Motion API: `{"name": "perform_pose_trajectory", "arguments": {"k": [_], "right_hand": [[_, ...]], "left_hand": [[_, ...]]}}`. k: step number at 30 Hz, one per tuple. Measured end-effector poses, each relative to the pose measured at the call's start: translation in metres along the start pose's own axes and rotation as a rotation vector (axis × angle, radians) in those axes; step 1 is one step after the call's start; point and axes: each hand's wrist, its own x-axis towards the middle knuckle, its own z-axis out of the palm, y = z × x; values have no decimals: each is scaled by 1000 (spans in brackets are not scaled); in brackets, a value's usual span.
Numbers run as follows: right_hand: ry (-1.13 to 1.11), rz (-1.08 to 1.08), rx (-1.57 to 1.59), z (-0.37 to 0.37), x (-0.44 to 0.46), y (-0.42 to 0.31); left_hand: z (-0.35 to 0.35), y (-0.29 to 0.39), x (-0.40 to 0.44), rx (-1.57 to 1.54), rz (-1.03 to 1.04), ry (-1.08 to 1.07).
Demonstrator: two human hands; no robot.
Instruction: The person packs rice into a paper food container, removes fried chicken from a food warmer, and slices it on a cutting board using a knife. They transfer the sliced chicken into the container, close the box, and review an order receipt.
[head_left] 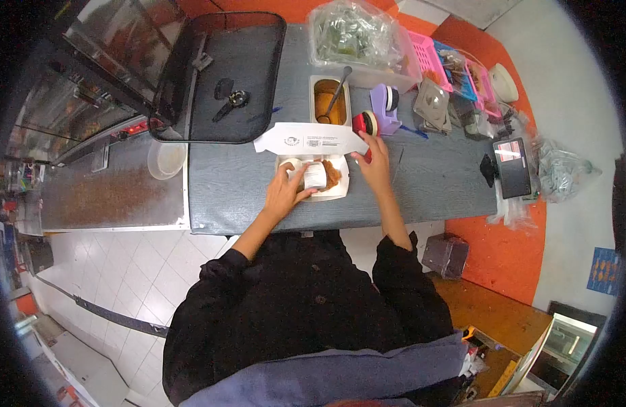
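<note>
An open white paper food box (336, 192) stands on the grey table, its printed lid (313, 139) raised at the back. Brown food (333, 174) lies in its right part. My left hand (284, 190) reaches into the box from the left, its fingers bent round a small white cup with a printed label (315, 176). At the lid's right end is my right hand (375, 163), with its fingertips at the lid's edge and its thumb lower down, near a red item partly hidden by the hand.
Behind the box stand a metal container (332, 87) of orange-brown sauce with a ladle, a purple tape dispenser (386, 112) and a bin of bagged greens (357, 41). A black tray (252, 115) is at left, a small screen device (513, 168) at right.
</note>
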Motion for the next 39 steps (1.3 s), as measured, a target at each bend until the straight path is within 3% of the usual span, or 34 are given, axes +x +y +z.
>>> {"name": "perform_pose_trajectory", "arguments": {"k": [2,3,5,6,8,9,11,12,14,15,17,21,25,27,28,30,32,35,39], "right_hand": [[-180,-100,21,2,-6,20],[-178,-98,22,-2,-9,17],[-291,-195,80,-16,-26,4],[-292,-196,81,-17,-37,2],[-385,-98,66,-12,-64,5],[-387,-104,67,-7,-76,7],[-297,53,229,7,-91,9],[-292,49,231,13,-88,2],[-165,480,194,24,-82,-14],[-161,482,196,35,-84,-10],[-429,544,11,60,-90,3],[-522,611,-5,61,-82,11],[-573,601,277,69,-85,42],[-556,624,403,66,-83,42],[-547,749,445,51,-71,23],[-539,871,490,35,-56,7],[-755,1041,425,27,-46,11],[-887,1053,406,24,-34,16],[-860,1077,409,21,-30,8]], "left_hand": [[-9,0,-8,-54,43,335],[-18,-1,-9,-53,46,334],[-45,3,-10,-6,63,628],[-59,10,-5,-5,61,628],[-82,21,7,-316,-215,251],[-62,9,0,-315,-218,257],[0,-26,-17,-102,-253,40],[3,-28,-17,-257,-356,-128],[11,-29,-17,-336,-447,-133],[16,-31,-18,-418,-544,-140],[28,-49,-16,-435,-496,-185],[31,-75,-3,-439,-418,-381],[49,-76,-1,-738,-369,-115],[51,-74,-1,-838,-505,-30],[47,-73,0,-837,-503,-26],[26,-68,3,-785,-739,-115],[3,-60,11,-730,-772,-171],[-11,-59,21,-648,-806,-244],[-28,-48,27,-660,-778,-309]]}}
